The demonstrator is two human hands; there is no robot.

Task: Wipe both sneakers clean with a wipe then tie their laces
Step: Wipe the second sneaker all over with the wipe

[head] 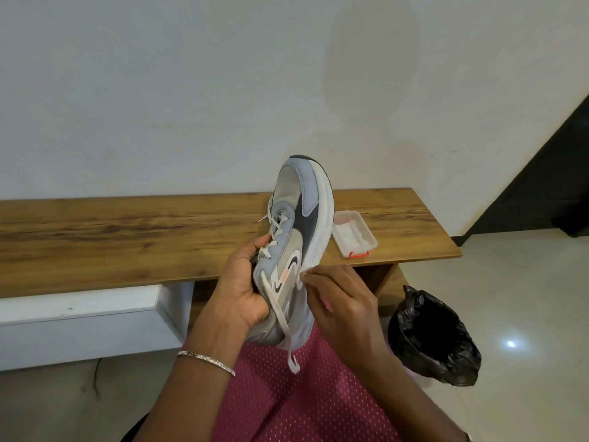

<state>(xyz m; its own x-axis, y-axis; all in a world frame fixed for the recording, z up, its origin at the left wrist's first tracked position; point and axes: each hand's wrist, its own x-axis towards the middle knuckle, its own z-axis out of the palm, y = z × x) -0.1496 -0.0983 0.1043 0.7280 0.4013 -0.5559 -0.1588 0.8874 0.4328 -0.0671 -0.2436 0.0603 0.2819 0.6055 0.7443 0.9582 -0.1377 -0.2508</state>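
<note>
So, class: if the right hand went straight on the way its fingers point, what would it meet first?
The sneaker, at its white midsole; the right hand pinches the wipe there, seemingly touching it.

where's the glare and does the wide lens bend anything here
Head view: a light glints off the glossy floor beside the bin bag; bench edges bow slightly, wide-angle; sneaker sharp, white wipe hard to separate from its white sole.

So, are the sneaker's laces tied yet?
No, the laces hang loose from the sneaker in the left hand; the right hand pinches a wipe.
</note>
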